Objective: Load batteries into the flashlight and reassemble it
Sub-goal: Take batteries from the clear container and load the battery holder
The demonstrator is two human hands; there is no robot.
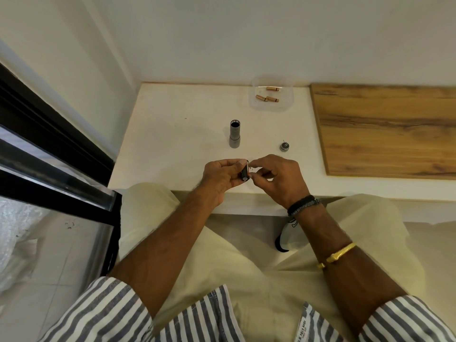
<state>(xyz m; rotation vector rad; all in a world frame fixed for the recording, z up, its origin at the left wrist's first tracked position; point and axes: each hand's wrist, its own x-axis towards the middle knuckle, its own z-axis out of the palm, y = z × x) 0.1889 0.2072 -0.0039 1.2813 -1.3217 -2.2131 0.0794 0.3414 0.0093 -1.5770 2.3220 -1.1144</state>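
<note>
**Both hands on the battery holder at the near edge of the table**

Striped grey-and-white shirt cuffs (103,314) frame the bottom of the view, with pale cream trousers (246,255) between the forearms. Black woven bands (302,204) circle the right wrist and a gold bangle (339,253) sits lower on that forearm.

Over the near edge of the white table (172,124), the left hand (222,176) closes around a small black battery holder (244,172), thumb and fingers wrapped tight on it. The right hand (278,176) meets it from the other side, its fingertips (255,166) pinched narrowly at the holder's end; whatever they pinch is too small to make out.

Beyond the hands, the grey cylindrical flashlight body (234,134) stands upright on the table, open end up. Right of it, well apart, lies the small round grey tail cap (284,146). Farther back, near the wall, a clear plastic tray (288,104) holds three copper-coloured batteries (267,98). A wood-grain board (385,129) lies along the table's right side.
</note>
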